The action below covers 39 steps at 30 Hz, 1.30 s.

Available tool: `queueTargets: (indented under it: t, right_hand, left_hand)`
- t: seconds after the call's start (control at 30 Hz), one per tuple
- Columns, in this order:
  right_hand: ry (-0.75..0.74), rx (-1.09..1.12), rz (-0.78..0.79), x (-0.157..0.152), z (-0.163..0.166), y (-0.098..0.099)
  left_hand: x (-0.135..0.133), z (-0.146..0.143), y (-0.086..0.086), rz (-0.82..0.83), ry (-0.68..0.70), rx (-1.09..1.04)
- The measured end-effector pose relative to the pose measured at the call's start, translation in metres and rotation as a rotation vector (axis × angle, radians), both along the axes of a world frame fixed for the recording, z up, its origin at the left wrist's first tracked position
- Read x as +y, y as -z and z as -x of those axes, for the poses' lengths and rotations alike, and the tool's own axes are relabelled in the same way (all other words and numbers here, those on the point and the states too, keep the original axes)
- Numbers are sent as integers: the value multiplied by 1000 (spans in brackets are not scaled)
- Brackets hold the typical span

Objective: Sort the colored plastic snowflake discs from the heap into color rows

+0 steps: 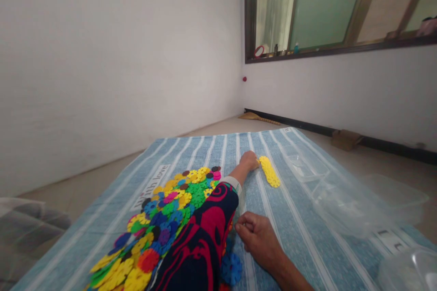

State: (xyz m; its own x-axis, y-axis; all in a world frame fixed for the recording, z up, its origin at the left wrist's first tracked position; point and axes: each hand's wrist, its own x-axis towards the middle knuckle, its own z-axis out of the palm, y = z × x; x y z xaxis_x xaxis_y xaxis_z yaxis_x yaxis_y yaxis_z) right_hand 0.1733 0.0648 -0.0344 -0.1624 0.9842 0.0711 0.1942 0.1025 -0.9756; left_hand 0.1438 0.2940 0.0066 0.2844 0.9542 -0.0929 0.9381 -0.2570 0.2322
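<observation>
My left hand [249, 160] reaches far out across the blue striped cloth [300, 236], its fingers closed on the near end of a row of yellow snowflake discs [269, 171] lying flat on the cloth. The left sleeve [201, 241] is dark with red patterns. My right hand [259, 236] rests close to me on the cloth, fingers curled together in a loose pinch; what it holds, if anything, is hidden. A big heap of coloured snowflake discs [160, 223] lies left of my left arm. A blue disc [232, 268] sits by my right wrist.
A clear plastic bag [341, 200] and clear plastic containers [399, 193] lie at the cloth's right side. White walls meet in the far corner. A window with a dark sill [341, 47] runs above. A small cardboard box [344, 138] sits by the wall.
</observation>
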Motion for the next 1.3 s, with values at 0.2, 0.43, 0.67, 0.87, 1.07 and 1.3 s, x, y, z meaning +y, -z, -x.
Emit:
queueTargets:
  t: [0.2, 0.43, 0.67, 0.87, 1.07, 1.3]
  right_hand:
    - [-12, -33, 4, -1, -2, -6]
    - [-26, -36, -6, -3, -3, -8]
    - [-21, -44, -23, -3, -3, -8]
    - [-23, -34, -14, -2, -2, -8]
    - [-37, -6, 4, -4, -2, -6]
    - [-26, -25, -1, -1, -3, -4]
  left_hand:
    - [-17, 22, -2, -109, -29, -17]
    - [-40, 115, -26, -156, -59, 94]
    - [-64, 212, -49, -132, -177, 211]
    - [-78, 234, -49, -114, -237, 212]
    - [-72, 233, -38, -87, -284, 151]
    - [-66, 235, -34, -50, -299, 87]
